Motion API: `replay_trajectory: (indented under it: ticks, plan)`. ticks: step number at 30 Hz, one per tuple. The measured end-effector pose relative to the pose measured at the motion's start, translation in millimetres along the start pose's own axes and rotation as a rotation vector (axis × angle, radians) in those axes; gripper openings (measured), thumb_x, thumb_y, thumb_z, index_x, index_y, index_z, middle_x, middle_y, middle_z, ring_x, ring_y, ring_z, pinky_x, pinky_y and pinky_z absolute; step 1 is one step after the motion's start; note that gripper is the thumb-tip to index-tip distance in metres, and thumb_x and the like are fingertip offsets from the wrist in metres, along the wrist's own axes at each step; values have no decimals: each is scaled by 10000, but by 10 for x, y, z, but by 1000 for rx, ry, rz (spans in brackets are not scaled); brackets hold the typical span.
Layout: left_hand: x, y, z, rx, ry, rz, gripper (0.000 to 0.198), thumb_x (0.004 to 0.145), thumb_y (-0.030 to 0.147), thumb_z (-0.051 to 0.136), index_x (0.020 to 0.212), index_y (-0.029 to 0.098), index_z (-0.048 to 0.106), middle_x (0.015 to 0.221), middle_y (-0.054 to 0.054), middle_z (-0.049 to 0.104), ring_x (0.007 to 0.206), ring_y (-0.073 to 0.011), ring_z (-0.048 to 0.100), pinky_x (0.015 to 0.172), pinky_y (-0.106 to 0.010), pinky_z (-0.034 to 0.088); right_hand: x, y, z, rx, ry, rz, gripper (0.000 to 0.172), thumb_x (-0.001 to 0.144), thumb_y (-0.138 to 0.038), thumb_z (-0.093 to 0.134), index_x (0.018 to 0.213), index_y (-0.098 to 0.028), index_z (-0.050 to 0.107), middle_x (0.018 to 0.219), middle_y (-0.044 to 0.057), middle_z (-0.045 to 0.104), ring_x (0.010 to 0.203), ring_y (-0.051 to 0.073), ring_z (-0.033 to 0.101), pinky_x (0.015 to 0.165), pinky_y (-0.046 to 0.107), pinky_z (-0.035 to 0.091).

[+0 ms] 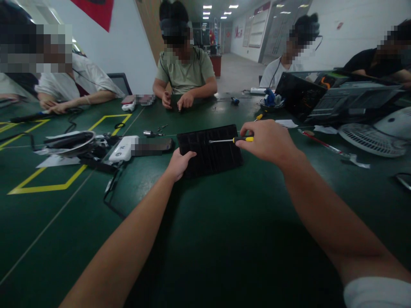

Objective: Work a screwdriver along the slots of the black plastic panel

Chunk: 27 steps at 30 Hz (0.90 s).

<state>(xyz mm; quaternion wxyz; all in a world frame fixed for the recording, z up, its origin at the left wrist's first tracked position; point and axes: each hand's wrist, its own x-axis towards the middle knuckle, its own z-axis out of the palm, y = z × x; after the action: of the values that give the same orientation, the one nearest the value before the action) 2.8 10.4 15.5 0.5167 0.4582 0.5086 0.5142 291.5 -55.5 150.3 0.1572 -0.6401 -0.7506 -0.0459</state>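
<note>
Left hand [180,166] grips black panel [220,157] at left edge, likely steadying it; right hand [268,141] grips screwdriver [238,140] over panel.

Screwdriver [243,139] over black panel [221,156]

Panel: rectangular, ribbed into recesses; sat mid-scene, right end slightly farther than left. Screwdriver: bright metal shaft, black-and-yellow handle; pointed left across the panel's right half, tip near its middle. Tip contact unclear.
</note>
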Motion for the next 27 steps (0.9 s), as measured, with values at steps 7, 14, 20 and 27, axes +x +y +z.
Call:
replay_trajectory:
  ticks: [7,14,20,27]
  plan:
    - [-28,24,10,-2,-6,0,413,648,278,864,1034,198,741,1023,-82,815,1073,-340,804,1075,-546,641,-7,-1,-5,-16,-16,2,253,915,-357,788,1149,-269,831,1126,113,836,999,335,730,753,412,467]
    - [-36,37,23,13,9,-3,423,639,297,871,1028,193,740,999,-76,811,1053,-337,804,1049,-541,651,-21,-36,-15,-20,-20,13,213,937,-397,763,1080,-259,838,1094,122,842,984,344,737,750,417,463]
    - [-44,36,24,7,2,18,410,625,315,871,995,195,742,969,-61,809,1042,-337,803,1060,-550,650,-30,-63,-44,-40,-54,43,247,953,-414,751,1105,-261,871,1113,129,849,1022,357,748,789,431,495]
    - [-45,43,28,9,-6,9,410,634,299,862,1011,202,732,1005,-72,808,1081,-337,793,1060,-526,643,-23,-44,-37,-83,-90,40,372,1010,-508,676,1153,-255,908,1113,155,860,1031,378,765,792,455,523]
